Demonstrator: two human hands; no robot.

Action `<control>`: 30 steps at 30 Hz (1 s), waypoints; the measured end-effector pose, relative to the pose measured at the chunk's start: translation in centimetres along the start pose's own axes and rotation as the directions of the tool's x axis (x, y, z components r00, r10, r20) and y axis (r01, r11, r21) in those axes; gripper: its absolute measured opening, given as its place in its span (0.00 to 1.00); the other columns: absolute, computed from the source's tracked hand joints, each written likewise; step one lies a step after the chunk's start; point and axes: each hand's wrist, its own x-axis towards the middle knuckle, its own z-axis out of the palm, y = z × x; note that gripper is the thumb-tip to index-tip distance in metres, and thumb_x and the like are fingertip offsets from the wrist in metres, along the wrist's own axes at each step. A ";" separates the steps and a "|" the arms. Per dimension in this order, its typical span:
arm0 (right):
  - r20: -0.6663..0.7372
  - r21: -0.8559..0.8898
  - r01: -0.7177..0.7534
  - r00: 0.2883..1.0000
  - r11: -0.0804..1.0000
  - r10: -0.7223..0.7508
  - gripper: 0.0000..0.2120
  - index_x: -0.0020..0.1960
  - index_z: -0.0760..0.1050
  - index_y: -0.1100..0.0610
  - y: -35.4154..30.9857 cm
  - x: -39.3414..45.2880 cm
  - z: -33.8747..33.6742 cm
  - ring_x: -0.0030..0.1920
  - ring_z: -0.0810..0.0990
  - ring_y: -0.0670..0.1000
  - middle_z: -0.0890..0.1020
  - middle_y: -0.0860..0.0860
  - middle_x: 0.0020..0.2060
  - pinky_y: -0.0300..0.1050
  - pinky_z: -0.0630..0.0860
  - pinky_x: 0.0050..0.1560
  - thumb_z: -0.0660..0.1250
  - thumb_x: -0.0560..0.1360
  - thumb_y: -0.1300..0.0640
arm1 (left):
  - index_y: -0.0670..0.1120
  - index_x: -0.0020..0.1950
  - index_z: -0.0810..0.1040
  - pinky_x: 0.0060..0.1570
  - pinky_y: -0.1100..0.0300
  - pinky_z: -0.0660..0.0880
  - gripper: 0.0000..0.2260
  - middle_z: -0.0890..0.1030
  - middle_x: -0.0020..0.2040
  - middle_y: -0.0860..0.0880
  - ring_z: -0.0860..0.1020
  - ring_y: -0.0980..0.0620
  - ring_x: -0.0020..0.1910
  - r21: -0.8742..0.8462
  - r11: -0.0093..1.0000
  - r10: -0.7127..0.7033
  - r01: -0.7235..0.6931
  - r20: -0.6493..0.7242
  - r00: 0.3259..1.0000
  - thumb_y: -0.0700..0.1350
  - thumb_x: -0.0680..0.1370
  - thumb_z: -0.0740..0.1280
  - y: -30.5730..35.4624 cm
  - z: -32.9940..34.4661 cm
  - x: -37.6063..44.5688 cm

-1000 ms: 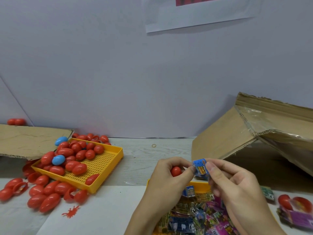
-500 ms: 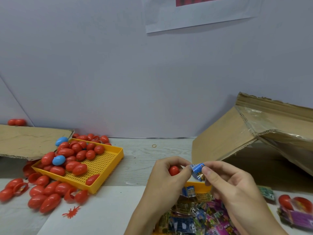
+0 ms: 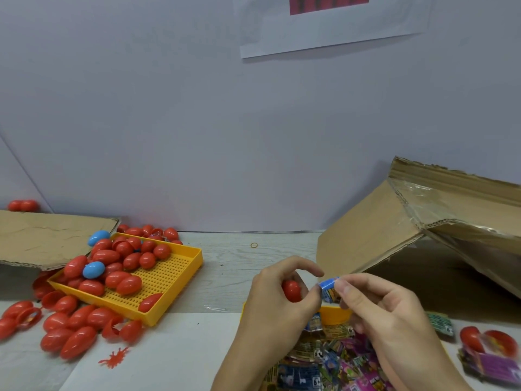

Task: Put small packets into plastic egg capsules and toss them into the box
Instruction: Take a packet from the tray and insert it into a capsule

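My left hand (image 3: 277,297) grips a red egg capsule (image 3: 291,290) in its curled fingers, the index finger arched over it. My right hand (image 3: 386,309) pinches a small folded blue packet (image 3: 328,289) right beside the capsule. Under both hands lies a yellow tray (image 3: 335,313) heaped with several colourful packets (image 3: 324,362). The open cardboard box (image 3: 375,235) lies on its side at the right, its opening facing me.
A yellow perforated tray (image 3: 169,280) at the left holds several red and two blue capsules; more red capsules (image 3: 70,325) lie loose before it. Flat cardboard (image 3: 42,238) covers the far left. Open red halves (image 3: 485,338) and a purple packet lie at the right edge. A red splat toy (image 3: 114,359) sits near the front.
My right hand has folded the blue packet smaller and brought it lower, close to the capsule. My left index finger has lifted off the capsule.
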 end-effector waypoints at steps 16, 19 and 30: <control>-0.060 -0.029 -0.023 0.998 0.999 0.021 0.13 0.39 0.85 0.53 -0.3 0.0 0.3 0.29 0.81 0.42 0.83 0.51 0.29 0.31 0.72 0.27 0.72 0.58 0.47 | 0.58 0.43 0.83 0.33 0.67 0.70 0.08 0.73 0.27 0.56 0.71 0.60 0.29 -0.006 0.998 0.061 -0.061 -0.088 0.994 0.44 0.74 0.70 0.1 0.1 0.0; -0.046 -0.041 -0.036 0.998 0.998 0.034 0.13 0.40 0.86 0.50 -0.2 0.1 0.2 0.30 0.81 0.41 0.83 0.50 0.29 0.32 0.72 0.27 0.71 0.59 0.45 | 0.58 0.43 0.83 0.33 0.66 0.70 0.07 0.73 0.27 0.56 0.71 0.60 0.29 -0.027 0.999 0.040 -0.042 -0.075 0.996 0.44 0.74 0.70 0.1 0.1 0.0; -0.264 0.035 0.052 0.964 0.998 -0.041 0.13 0.44 0.84 0.46 0.4 0.2 -0.1 0.32 0.78 0.47 0.83 0.53 0.31 0.44 0.72 0.32 0.71 0.61 0.44 | 0.56 0.55 0.74 0.46 0.55 0.79 0.11 0.78 0.47 0.50 0.78 0.58 0.37 -0.237 0.934 -0.252 0.269 0.099 0.963 0.40 0.80 0.60 -0.1 0.1 0.0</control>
